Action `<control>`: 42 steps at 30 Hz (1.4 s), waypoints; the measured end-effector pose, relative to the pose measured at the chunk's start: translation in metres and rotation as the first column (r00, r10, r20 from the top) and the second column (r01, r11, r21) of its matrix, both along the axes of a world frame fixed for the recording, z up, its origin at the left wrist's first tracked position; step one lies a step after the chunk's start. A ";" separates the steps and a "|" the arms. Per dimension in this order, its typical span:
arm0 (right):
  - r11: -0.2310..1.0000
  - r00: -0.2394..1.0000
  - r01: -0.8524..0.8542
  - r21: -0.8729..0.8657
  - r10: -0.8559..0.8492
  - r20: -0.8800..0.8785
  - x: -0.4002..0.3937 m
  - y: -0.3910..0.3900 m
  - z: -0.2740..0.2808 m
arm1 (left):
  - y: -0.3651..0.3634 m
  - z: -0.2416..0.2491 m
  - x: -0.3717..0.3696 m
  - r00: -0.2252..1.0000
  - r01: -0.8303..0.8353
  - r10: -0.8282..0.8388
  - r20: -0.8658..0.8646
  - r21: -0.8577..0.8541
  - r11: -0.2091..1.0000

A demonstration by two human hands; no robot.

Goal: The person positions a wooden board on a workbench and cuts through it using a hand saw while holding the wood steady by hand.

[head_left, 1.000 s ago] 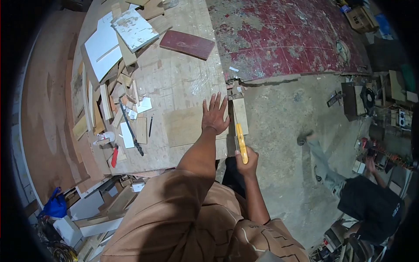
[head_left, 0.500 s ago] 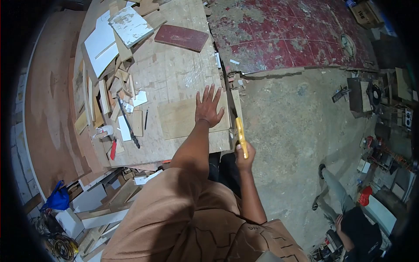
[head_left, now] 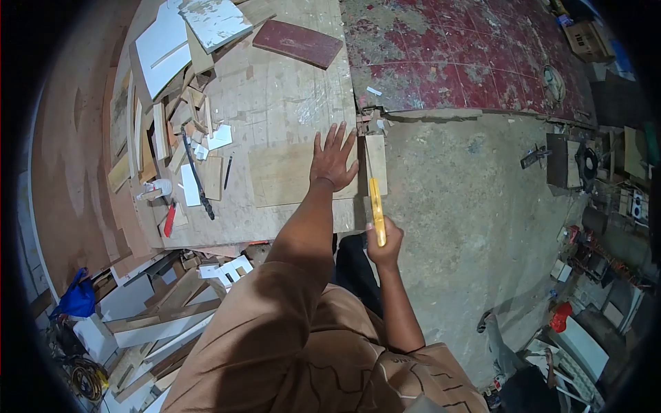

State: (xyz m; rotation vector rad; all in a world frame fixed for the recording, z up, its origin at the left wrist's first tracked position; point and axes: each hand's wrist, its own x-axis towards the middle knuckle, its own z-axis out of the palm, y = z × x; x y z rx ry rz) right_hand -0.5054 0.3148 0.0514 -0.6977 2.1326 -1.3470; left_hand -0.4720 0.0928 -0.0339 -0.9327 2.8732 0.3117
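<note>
We are looking down over our own arms at a cluttered bench (head_left: pixel 275 96), and our left hand (head_left: pixel 332 160) is lying flat with all 5 fingers spread wide, palm pressing on a thin plywood panel (head_left: pixel 286 175) that is sitting near the bench's right edge. That grip is closing on nothing; it is simply bearing down on the panel. Our right hand (head_left: pixel 383 246) is wrapping tight around the lower end of a yellow-handled saw (head_left: pixel 376 210), fingers pressed together on it, and the tool is running upright along the right edge of the bench, just beside the panel and below a small wood offcut (head_left: pixel 376 164) that is hanging past the bench edge. Whether the blade is touching the panel, we cannot tell from here. To the left on the bench, scraps of wood are piling up (head_left: pixel 165 131), with a dark long tool (head_left: pixel 197 175), a pencil (head_left: pixel 228 171) and a red-handled tool (head_left: pixel 169 220) lying among them. A dark red board (head_left: pixel 297 43) is resting at the far end, next to white panels (head_left: pixel 165 45). Right of the bench, bare concrete floor (head_left: pixel 454 206) is meeting worn red tiles (head_left: pixel 468 55).
</note>
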 end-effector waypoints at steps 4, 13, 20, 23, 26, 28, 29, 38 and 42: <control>0.996 0.999 0.038 -0.078 -0.040 -0.022 0.018 0.008 -0.029 | 0.000 0.002 0.000 1.000 0.004 -0.004 0.002 -0.009 1.000; 0.982 0.995 0.096 -0.162 -0.091 0.034 0.010 0.019 -0.047 | -0.001 0.004 0.000 0.999 -0.004 0.005 -0.032 0.041 0.999; 0.994 0.998 0.061 -0.087 -0.063 -0.025 0.022 0.013 -0.035 | -0.001 0.003 0.001 1.000 -0.003 0.004 -0.031 0.033 0.999; 0.997 0.997 0.060 -0.042 -0.062 -0.040 0.029 0.019 -0.017 | -0.001 0.004 -0.001 1.000 -0.002 0.002 -0.015 0.044 0.999; 0.999 0.999 0.038 -0.003 -0.038 -0.020 0.036 0.036 0.020 | -0.001 0.001 0.001 1.000 -0.004 0.005 -0.026 0.045 0.999; 0.999 0.999 0.040 0.031 -0.041 0.029 0.039 0.050 0.029 | -0.001 0.001 0.001 0.999 -0.008 0.011 -0.047 0.061 0.998; 0.998 0.997 0.048 0.039 -0.050 0.055 0.036 0.052 0.031 | -0.001 0.001 0.001 0.999 -0.005 0.008 -0.049 0.063 0.998; 0.999 0.999 0.043 0.020 -0.043 -0.031 -0.018 -0.032 0.007 | 0.000 0.003 -0.001 1.000 0.004 -0.004 0.005 0.045 0.999; 0.994 0.995 0.097 0.044 -0.098 0.031 -0.005 -0.037 0.004 | -0.001 0.007 -0.002 0.998 0.010 -0.012 0.058 0.036 0.999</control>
